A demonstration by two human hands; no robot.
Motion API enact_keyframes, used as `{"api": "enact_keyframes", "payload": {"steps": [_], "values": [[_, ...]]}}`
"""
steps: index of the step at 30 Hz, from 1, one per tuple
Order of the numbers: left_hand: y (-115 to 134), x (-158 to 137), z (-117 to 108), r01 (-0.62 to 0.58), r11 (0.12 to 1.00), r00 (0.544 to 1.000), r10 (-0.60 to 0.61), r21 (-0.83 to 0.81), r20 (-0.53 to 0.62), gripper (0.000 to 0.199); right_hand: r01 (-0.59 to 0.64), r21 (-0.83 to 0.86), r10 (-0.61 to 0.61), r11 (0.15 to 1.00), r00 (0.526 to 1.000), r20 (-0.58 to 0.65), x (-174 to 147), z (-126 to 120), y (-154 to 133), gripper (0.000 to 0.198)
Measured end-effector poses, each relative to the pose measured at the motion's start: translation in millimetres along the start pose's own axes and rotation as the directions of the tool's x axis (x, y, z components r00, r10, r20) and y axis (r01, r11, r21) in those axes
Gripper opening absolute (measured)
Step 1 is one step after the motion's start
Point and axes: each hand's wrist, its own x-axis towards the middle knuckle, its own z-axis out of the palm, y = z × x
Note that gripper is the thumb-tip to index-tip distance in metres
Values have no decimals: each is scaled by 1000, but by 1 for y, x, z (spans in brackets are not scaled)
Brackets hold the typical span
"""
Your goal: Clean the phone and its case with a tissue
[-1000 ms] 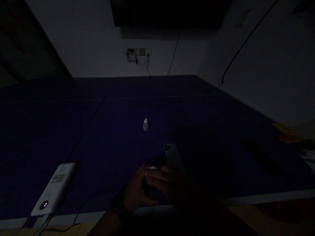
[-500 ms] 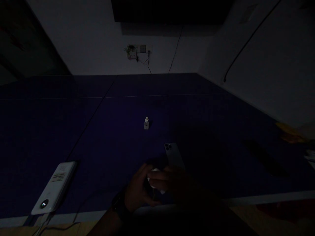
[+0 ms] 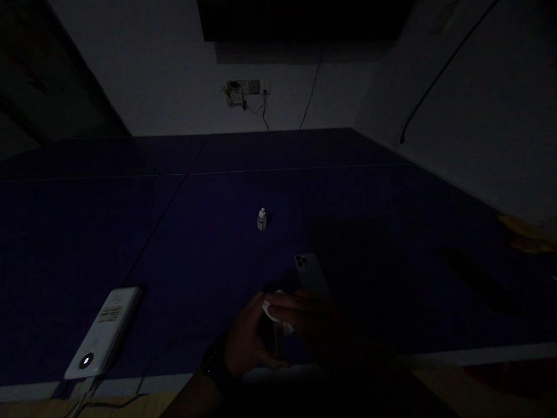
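Note:
In the dim head view, my left hand point(image 3: 246, 342), with a dark watch point(image 3: 214, 357) on its wrist, curls round something at the near edge of the table. Its thumb and fingers bracket that thing, which is too dark to make out. My right hand point(image 3: 300, 313) reaches in from the right with bent fingers closed on a small white piece, tissue-like in look point(image 3: 270, 311). The white piece lies against what my left hand holds. Just beyond my right hand, a phone point(image 3: 311, 273) rests with its camera side up. A small white-capped bottle point(image 3: 261, 220) stands upright farther back.
At the left lies a white power bank point(image 3: 103, 334) with a lit display and cables plugged into its near end. A dark slab point(image 3: 476, 278) and a yellow item point(image 3: 524, 232) lie at the right. The blue-covered table point(image 3: 217, 232) reaches the wall with sockets point(image 3: 248, 87).
The view has shifted slightly. My right fingers have moved a little over the white piece, which now shows a different outline. My left hand keeps its curled grip.

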Motion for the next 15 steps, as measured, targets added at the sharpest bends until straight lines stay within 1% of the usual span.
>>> {"api": "enact_keyframes", "payload": {"steps": [2, 3, 6, 8, 10, 11, 13, 15], "values": [[2, 2, 0, 2, 1000, 1000, -1, -13, 12, 116, -105, 25, 106, 994, 994, -15, 1, -1, 2, 48], [4, 2, 1, 2, 1000, 1000, -2, -22, 19, 118, -134, 50, 135, 990, 991, -18, 2, -1, 3, 47], [4, 1, 1, 1, 999, 1000, 0, -47, 31, 115, -155, 180, 168, 971, 984, -59, 3, 0, 1, 43], [1, 0, 2, 4, 999, 999, -3, -41, 32, 113, -237, 276, 271, 932, 958, -90, 4, 3, 0, 39], [-1, -2, 1, 15, 1000, 1000, -15, -7, 19, 116, -352, 343, 400, 871, 913, -77, 5, 6, -1, 39], [-2, -3, 1, 19, 1000, 1000, -19, 14, 14, 118, -388, 362, 438, 848, 897, -64, 5, 7, -1, 39], [-1, -3, 0, 18, 999, 1000, -19, 37, 10, 119, -386, 371, 441, 844, 894, -72, 3, 9, -1, 40], [0, -1, -1, -2, 999, 1000, 1, 32, 22, 116, -307, 337, 361, 890, 926, -107, -1, 9, -2, 39]]}}
